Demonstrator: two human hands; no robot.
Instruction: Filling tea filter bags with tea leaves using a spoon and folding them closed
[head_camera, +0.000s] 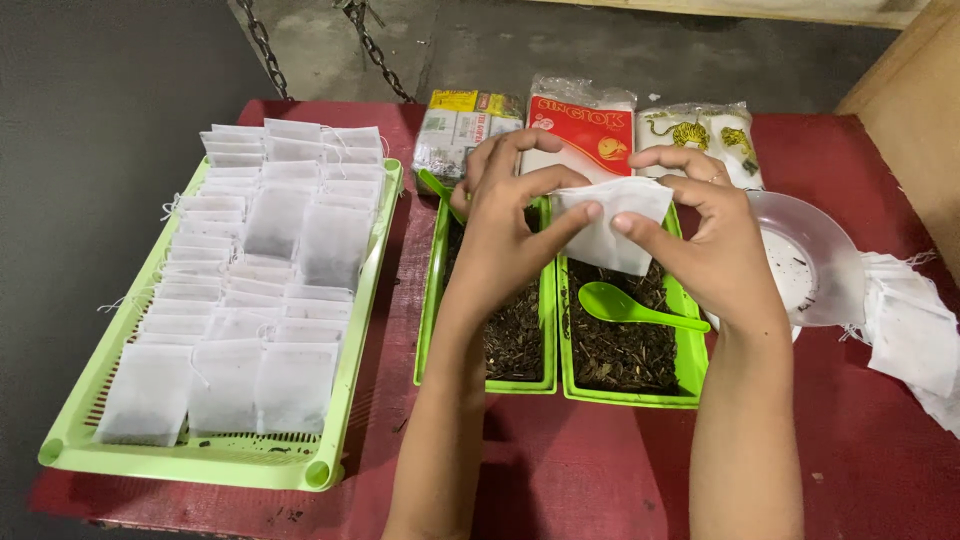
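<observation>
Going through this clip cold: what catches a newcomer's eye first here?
First, the two hands at centre: the left hand and right hand together hold a small white filter bag over two green trays of dark loose tea, with a green spoon lying in the right one. Next, the large green slatted tray at left, packed with rows of filled white bags. Both stand on a red table.

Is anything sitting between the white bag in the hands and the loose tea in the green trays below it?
Nothing visible. Both hands, left hand and right hand, hold the small white mesh filter bag directly above the right green plastic tray of dark loose tea; only a green plastic spoon lies there.
</observation>
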